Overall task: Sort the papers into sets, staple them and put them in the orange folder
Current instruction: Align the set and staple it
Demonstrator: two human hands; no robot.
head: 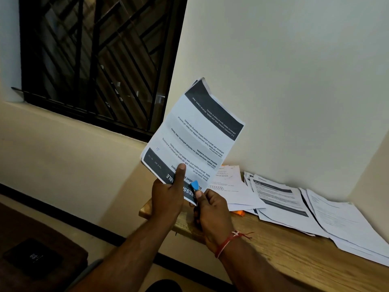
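Head view: left hand (168,193) pinches printed white sheets (193,131), steadying their corner for the small blue stapler (195,185) the right hand (211,213) grips.

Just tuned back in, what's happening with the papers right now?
The left hand holds a paper set up in the air, thumb on the front page. The right hand pinches a small blue tool at the set's lower corner; whether it is a stapler is unclear. More papers lie spread on the wooden table, with an orange edge showing beneath them.
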